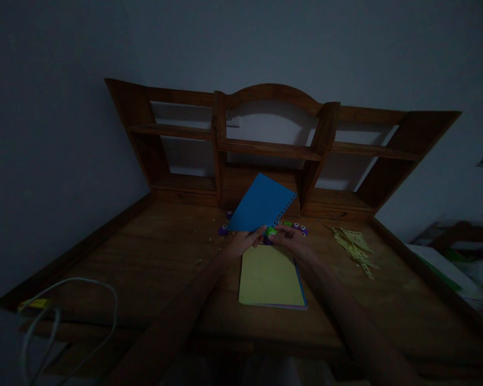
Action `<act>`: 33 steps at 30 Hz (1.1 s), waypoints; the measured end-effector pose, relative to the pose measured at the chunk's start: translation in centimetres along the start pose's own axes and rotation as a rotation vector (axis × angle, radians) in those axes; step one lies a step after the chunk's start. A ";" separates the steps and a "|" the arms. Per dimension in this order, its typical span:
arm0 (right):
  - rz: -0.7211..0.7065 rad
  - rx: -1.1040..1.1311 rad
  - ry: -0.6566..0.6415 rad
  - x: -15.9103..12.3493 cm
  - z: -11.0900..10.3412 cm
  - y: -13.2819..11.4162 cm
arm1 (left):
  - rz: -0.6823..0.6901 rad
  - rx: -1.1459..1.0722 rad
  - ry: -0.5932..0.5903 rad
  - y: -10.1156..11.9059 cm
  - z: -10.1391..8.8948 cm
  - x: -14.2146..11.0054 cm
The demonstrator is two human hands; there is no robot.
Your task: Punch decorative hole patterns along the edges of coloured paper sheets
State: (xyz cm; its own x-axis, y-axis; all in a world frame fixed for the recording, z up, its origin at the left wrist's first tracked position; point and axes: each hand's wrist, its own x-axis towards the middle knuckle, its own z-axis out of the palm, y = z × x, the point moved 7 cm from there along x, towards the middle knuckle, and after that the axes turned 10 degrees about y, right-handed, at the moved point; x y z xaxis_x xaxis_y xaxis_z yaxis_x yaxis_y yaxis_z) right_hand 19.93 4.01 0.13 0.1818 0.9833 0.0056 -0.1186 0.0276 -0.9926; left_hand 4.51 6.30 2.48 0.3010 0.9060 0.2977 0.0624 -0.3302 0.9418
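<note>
A blue paper sheet (260, 203) is held up at a slant, with a row of holes along its right edge. My left hand (247, 242) is closed on the sheet's lower corner. My right hand (292, 239) is closed around a small green and purple paper punch (271, 232) at the sheet's bottom edge, close to my left fingertips. Under both hands lies a stack of paper with a yellow sheet (271, 276) on top. Dim light and the fingers hide the exact grip.
Purple pieces with white eye-like dots (224, 229) lie behind the hands, on both sides. Small paper bits (199, 261) are scattered left. Punched yellow strips (354, 246) lie right. A wooden shelf unit (269, 149) stands at the back; a white cable (115, 300) loops at left.
</note>
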 end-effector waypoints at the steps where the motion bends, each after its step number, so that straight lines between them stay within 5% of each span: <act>1: 0.004 0.009 -0.002 0.0 0.1 0.1 | 0.003 0.007 0.001 0.0 0.0 0.0; 33: 0.002 -0.019 -0.046 -1.3 1.3 -1.3 | 0.049 0.233 0.068 0.6 -0.7 -0.3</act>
State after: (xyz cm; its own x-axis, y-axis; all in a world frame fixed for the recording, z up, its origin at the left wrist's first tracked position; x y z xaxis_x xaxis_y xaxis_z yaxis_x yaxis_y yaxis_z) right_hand 18.58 2.90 1.57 0.1361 0.9906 0.0092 -0.1006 0.0230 -0.9947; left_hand 3.83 5.98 3.04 0.2448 0.9006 0.3591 0.2691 -0.4190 0.8672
